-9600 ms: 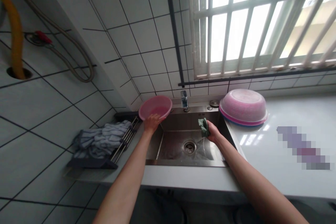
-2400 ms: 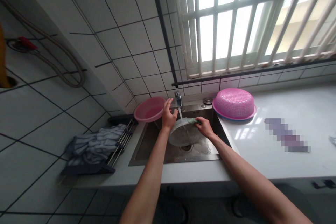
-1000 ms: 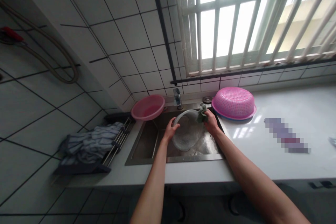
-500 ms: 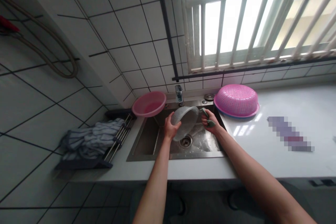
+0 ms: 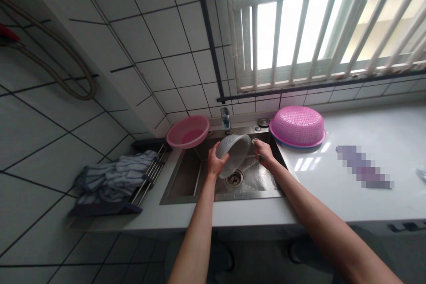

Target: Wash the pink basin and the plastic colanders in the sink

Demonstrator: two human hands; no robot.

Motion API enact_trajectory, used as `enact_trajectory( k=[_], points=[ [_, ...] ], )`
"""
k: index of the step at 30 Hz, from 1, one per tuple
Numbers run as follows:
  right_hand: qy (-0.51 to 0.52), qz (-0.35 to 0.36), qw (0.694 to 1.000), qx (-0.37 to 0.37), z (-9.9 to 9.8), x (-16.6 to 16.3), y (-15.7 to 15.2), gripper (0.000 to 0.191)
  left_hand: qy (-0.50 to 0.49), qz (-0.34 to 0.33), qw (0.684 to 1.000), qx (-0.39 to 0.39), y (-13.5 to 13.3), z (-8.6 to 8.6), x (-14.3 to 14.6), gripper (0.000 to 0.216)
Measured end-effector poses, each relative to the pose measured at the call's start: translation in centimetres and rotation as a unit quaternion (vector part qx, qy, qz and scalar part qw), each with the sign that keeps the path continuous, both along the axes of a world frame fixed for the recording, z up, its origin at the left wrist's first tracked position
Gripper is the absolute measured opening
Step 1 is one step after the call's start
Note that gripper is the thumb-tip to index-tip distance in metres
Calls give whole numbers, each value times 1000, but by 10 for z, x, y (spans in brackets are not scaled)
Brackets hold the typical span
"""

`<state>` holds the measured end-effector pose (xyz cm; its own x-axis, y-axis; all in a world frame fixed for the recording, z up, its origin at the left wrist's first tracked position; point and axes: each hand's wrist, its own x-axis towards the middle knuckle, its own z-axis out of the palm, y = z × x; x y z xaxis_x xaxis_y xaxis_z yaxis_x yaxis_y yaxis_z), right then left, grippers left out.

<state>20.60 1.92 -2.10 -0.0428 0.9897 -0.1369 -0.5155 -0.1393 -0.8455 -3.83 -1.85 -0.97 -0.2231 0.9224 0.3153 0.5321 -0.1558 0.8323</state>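
Note:
My left hand (image 5: 217, 162) grips the rim of a whitish, see-through plastic colander (image 5: 237, 153), thumb inside and fingers behind. It is tilted on its side above the steel sink (image 5: 196, 198), its open side turned to the right. My right hand (image 5: 264, 153) is closed around a green cloth (image 5: 261, 157), of which only small edges show between the fingers. This hand sits just right of the colander's rim; whether the cloth touches it I cannot tell. Below the colander the round drain (image 5: 234, 179) shows, and drops of water lie on the sink's floor.
A pink basin (image 5: 188, 133) stands at the sink's back left corner, near the faucet (image 5: 225, 119). An upturned pink basket (image 5: 298, 126) rests on the counter (image 5: 319, 204) to the right. At left, striped cloth (image 5: 116, 175) lies on a metal rack (image 5: 149, 179).
My right hand has turned and closed further over the green cloth, so less of it shows. The colander stays in my left hand at nearly the same tilt. The whole view has shifted slightly.

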Motion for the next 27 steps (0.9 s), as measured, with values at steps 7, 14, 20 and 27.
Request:
enact_trajectory(
  k=[7, 14, 20, 27],
  points=[
    [163, 70, 981, -81, 8, 16, 3, 28, 0, -9, 1000, -9, -1, 1, 0, 73],
    [201, 126, 970, -47, 13, 19, 0, 21, 9, -11, 1000, -5, 1, -1, -1, 73],
    [150, 111, 980, -74, 15, 12, -4, 33, 8, -5, 1000, -9, 1, -2, -1, 72],
    [45, 8, 999, 18, 21, -3, -12, 45, 0, -7, 1000, -15, 1, -1, 0, 74]
  ],
)
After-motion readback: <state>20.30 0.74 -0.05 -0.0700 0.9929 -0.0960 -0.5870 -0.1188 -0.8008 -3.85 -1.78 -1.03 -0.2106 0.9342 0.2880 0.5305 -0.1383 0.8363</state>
